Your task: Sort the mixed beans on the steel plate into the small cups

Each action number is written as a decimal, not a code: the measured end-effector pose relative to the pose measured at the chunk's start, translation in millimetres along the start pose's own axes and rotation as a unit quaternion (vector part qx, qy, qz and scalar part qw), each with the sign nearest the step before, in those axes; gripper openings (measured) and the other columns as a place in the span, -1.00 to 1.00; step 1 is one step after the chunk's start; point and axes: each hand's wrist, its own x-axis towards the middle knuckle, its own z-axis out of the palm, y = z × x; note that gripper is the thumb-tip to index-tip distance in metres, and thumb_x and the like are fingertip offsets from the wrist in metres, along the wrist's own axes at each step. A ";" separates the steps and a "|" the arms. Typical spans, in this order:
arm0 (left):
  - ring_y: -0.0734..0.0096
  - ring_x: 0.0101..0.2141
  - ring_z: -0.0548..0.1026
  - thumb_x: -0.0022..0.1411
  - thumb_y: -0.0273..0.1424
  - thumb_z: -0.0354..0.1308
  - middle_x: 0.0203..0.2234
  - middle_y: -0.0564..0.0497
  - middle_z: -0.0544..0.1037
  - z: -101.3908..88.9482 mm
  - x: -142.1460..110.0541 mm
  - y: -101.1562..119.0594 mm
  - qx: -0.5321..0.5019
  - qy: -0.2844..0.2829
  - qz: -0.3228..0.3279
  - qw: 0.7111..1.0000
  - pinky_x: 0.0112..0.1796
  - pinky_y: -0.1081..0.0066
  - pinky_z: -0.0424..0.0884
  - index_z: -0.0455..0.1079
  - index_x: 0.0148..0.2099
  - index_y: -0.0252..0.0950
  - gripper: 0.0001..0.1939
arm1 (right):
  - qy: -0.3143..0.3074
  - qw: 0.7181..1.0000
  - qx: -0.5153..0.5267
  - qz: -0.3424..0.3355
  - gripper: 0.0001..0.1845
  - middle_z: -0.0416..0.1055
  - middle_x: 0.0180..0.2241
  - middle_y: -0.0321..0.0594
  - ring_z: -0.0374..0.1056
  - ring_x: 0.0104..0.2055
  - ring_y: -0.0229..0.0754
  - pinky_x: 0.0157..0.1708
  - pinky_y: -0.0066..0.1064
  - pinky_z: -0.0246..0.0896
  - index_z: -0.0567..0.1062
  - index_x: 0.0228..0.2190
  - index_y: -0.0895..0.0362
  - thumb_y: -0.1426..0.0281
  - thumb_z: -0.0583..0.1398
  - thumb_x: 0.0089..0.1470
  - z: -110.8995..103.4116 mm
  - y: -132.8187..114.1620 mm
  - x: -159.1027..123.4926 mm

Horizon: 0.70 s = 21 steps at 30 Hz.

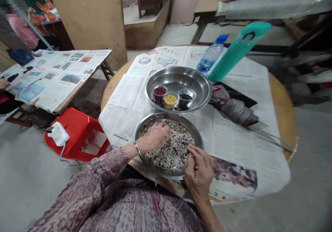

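Note:
A steel basin (200,138) in front of me holds a mix of white grains with dark red, yellow and black beans (172,149). My left hand (155,135), with a bangle at the wrist, reaches over the left rim. Its fingers are bent down together at the mix, and their tips are partly hidden. Over the right rim lies my right hand (199,169), thumb and fingers drawn together near the grains; anything between them is too small to name. Behind, a larger steel basin (199,83) contains plastic cups of red beans (160,91), yellow beans (170,100) and black beans (184,97).
Newspaper (124,104) covers the round table. A water bottle (211,55), a green tube-shaped container (238,52) and a folded grey umbrella (233,109) lie or stand beyond the basins. To the left are a red stool (75,128) with a power adapter and another newspaper-covered table (64,76). People sit farther left.

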 end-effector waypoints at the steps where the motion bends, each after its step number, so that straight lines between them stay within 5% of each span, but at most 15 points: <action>1: 0.24 -0.07 0.44 0.30 -0.44 0.14 -0.07 -0.10 0.44 4.9 -1.1 1.0 -0.019 -0.003 0.019 1.000 -0.01 0.26 0.39 0.33 0.03 -0.31 -0.75 | 0.000 1.000 -0.002 0.000 -0.72 0.47 -0.11 -0.05 0.35 0.00 -0.07 0.04 -0.08 0.25 0.50 -0.09 0.14 0.50 0.11 0.19 0.0 0.1 -0.1; 7: 0.38 -0.18 0.48 0.35 -0.49 0.04 -0.23 0.00 0.50 23.4 -31.9 8.7 -0.101 0.000 0.114 0.988 -0.07 0.39 0.39 0.39 -0.07 -0.27 -0.85 | 0.004 1.000 -0.003 0.004 -0.73 0.47 -0.10 -0.07 0.36 0.01 -0.07 0.05 -0.07 0.26 0.51 -0.09 0.12 0.47 0.12 0.18 -0.4 0.3 -0.5; 11: 0.34 -0.14 0.44 0.38 -0.40 0.06 -0.16 -0.04 0.47 8.7 -62.8 14.8 -0.039 -0.066 0.169 0.983 -0.08 0.39 0.38 0.39 -0.08 -0.29 -0.86 | 0.000 1.000 -0.005 0.007 -0.73 0.48 -0.10 -0.05 0.36 0.01 -0.06 0.05 -0.06 0.26 0.51 -0.10 0.13 0.46 0.11 0.18 -1.2 -0.9 0.0; 14: 0.34 -0.11 0.40 0.35 -0.52 0.03 -0.12 -0.03 0.47 -4.5 -76.5 17.4 0.012 -0.110 0.220 0.969 -0.06 0.40 0.35 0.38 -0.09 -0.29 -0.86 | -0.002 1.000 -0.005 0.017 -0.74 0.48 -0.10 -0.06 0.36 0.01 -0.06 0.06 -0.05 0.25 0.51 -0.11 0.12 0.44 0.11 0.19 -1.5 -1.6 0.2; 18: 0.32 -0.13 0.38 0.36 -0.56 -0.02 -0.10 -0.04 0.43 -6.3 -74.1 20.7 0.043 -0.119 0.242 0.962 -0.21 0.42 0.38 0.39 -0.11 -0.28 -0.81 | -0.005 1.000 0.000 0.024 -0.74 0.48 -0.10 -0.07 0.36 0.00 -0.06 0.06 -0.05 0.25 0.52 -0.12 0.11 0.42 0.10 0.19 -1.9 -1.8 0.0; 21: 0.27 -0.09 0.38 0.40 -0.52 -0.05 -0.07 -0.09 0.39 1.0 -59.9 21.4 0.074 -0.066 0.220 0.970 -0.26 0.40 0.40 0.37 -0.08 -0.30 -0.82 | -0.005 1.000 0.001 0.026 -0.75 0.48 -0.10 -0.07 0.36 0.00 -0.07 0.07 -0.07 0.24 0.51 -0.12 0.12 0.42 0.10 0.19 -2.0 -1.6 -0.1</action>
